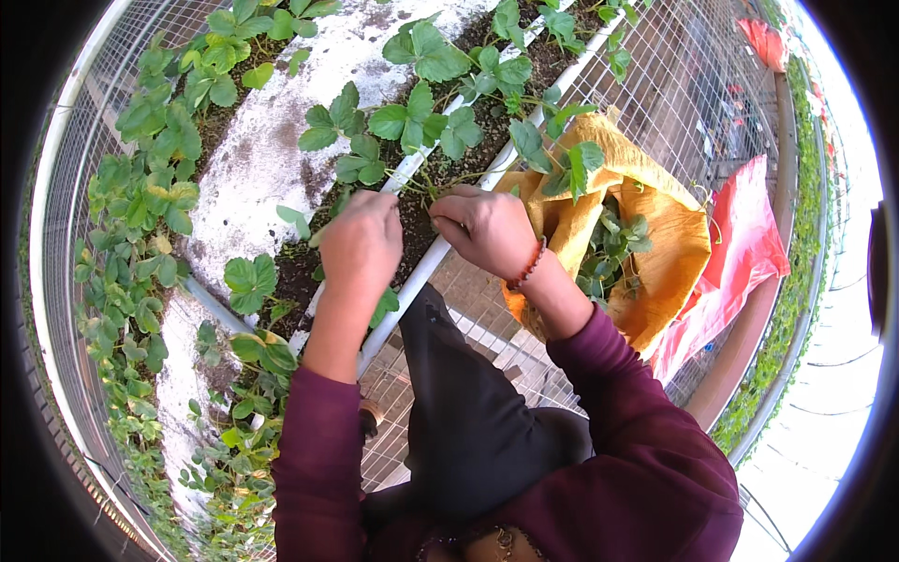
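Strawberry plants (412, 122) with three-part green leaves grow in a strip of dark soil (459, 173) between white pipes. My left hand (361, 234) is closed low over this strip, knuckles up. A bit of green pokes out beside it, but what its fingers hold is hidden. Just to the right, my right hand (492, 229) has its thumb and fingers pinched together at thin strawberry stems (433, 185) by the soil. A beaded bracelet (529, 264) circles that wrist. A small gap separates the two hands.
An orange-yellow sack (670, 248) with cut greenery (609, 248) inside gapes open at my right. Past it lies a red-pink sheet or bag (740, 253). A white pipe (412, 286) edges the bed before me. More strawberry plants (140, 206) and wire mesh (75, 140) stand left.
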A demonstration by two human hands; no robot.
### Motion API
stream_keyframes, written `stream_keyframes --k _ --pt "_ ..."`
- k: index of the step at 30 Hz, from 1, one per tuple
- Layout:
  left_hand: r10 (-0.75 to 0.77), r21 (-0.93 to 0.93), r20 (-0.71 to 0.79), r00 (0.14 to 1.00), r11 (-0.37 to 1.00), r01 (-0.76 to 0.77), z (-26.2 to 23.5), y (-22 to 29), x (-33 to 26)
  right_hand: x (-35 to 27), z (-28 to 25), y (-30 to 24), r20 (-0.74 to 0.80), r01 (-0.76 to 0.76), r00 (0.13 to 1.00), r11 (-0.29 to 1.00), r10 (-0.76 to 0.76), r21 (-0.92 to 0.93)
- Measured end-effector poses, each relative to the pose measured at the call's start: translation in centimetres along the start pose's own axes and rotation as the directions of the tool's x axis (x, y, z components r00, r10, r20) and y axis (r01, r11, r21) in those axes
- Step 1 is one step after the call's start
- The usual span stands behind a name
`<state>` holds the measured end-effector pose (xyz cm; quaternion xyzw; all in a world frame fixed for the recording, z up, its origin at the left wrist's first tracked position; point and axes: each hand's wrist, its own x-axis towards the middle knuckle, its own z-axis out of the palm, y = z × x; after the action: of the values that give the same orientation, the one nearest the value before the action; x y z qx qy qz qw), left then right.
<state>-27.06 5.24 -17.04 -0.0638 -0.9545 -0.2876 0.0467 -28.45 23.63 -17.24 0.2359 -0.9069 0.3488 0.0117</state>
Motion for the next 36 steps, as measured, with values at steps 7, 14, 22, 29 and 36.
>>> stream_keyframes --k 7,14,22,29,36 --pt "-0.329 -0.305 0.186 0.926 0.876 0.372 1.0 0.3 3.4 -1.0 0.1 -0.2 0.039 -0.007 0.999 1.000 0.007 -0.001" --pt "-0.251 -0.167 0.238 0.938 0.941 0.294 1.4 -1.8 2.1 -1.0 0.3 0.0 0.001 0.010 1.000 1.000 -0.010 0.029" --pt "-0.156 -0.132 0.203 0.967 0.974 0.185 1.5 -1.0 1.0 -1.6 0.1 0.0 -0.064 -0.002 0.998 0.998 0.006 0.061" --pt "-0.165 -0.099 0.295 0.941 0.974 0.202 1.1 -0.4 -0.1 -2.0 -0.7 -0.2 -0.057 -0.013 0.998 0.994 0.019 0.104" --pt "-0.323 -0.341 0.141 0.936 0.872 0.352 1.9 0.1 2.5 -2.6 -0.8 0.3 -0.074 -0.061 0.995 0.987 0.073 0.147"
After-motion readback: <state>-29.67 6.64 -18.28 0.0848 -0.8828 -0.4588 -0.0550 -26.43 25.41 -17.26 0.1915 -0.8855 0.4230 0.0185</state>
